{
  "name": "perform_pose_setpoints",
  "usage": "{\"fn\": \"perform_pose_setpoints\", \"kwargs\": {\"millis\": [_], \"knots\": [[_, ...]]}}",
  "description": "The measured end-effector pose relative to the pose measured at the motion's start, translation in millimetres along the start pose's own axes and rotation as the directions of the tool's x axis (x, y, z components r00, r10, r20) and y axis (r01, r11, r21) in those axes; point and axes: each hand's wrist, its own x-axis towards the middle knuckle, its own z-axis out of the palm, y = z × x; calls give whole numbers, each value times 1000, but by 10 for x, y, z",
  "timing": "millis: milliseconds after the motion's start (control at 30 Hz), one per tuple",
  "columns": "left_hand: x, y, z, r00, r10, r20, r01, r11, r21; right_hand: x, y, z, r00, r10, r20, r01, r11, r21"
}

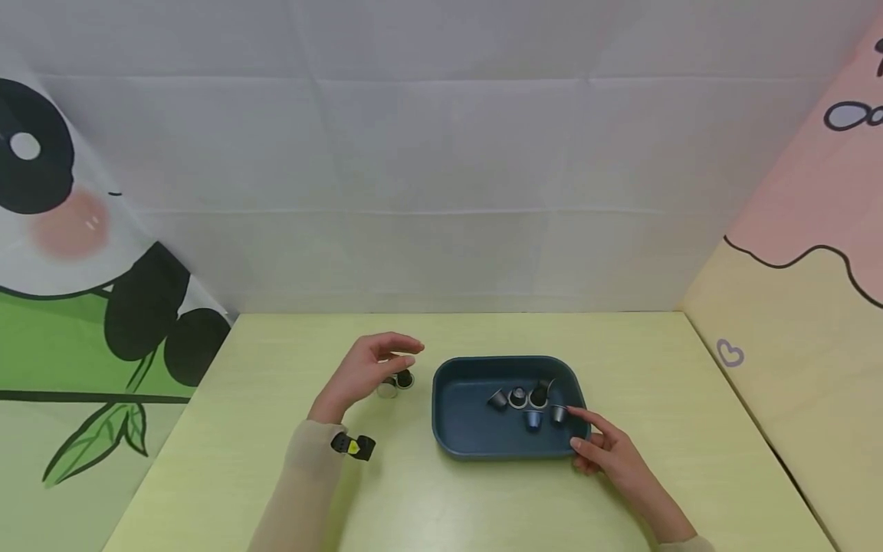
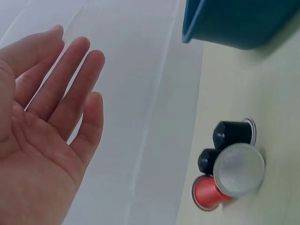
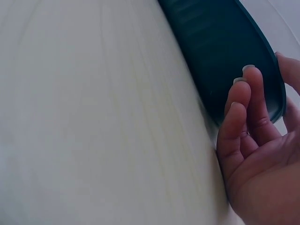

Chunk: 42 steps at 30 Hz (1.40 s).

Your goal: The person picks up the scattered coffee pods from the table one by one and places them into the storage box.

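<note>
My left hand (image 1: 366, 372) hovers with fingers spread over a small group of coffee capsules on the table, holding nothing. In the left wrist view this group shows a black capsule (image 2: 230, 134), a smaller-looking dark one (image 2: 207, 161), a red capsule (image 2: 207, 193) and one with its pale round lid (image 2: 239, 169) facing the camera. My right hand (image 1: 610, 452) holds the front right corner of a dark blue tray (image 1: 469, 446). Its thumb and index finger reach over the rim, and the other fingers curl against the outer wall. Several capsules (image 1: 533, 419) lie inside the tray.
The pale yellow table (image 1: 428, 506) reaches back to a white cloth wall (image 1: 441, 192). Printed panels stand at both sides, a green and white one (image 1: 62, 337) on the left and a pink and cream one (image 1: 800, 345) on the right.
</note>
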Motion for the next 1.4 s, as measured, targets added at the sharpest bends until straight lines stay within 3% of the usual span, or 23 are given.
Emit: {"fn": "perform_pose_setpoints", "kwargs": {"millis": [233,400,700,900,1233,1400], "knots": [[-107,-142,-73,998,-59,-20,59,998,-8,-3,4,-6,999,-39,23,39,999,6],[-175,-268,-137,996,-89,-30,89,996,-6,2,3,-3,1000,-26,13,26,1000,10],[-236,-497,-153,988,-139,-66,147,978,149,8,9,-7,999,-45,22,45,999,22],[-263,-641,-112,979,-192,-62,200,964,173,1,14,-5,999,-28,18,28,999,15],[-298,-635,-79,984,-175,-32,178,968,177,-2,25,-6,999,-34,21,34,999,23],[-299,-720,-73,982,-189,1,184,960,209,7,27,-4,1000,-12,2,11,1000,17]]}}
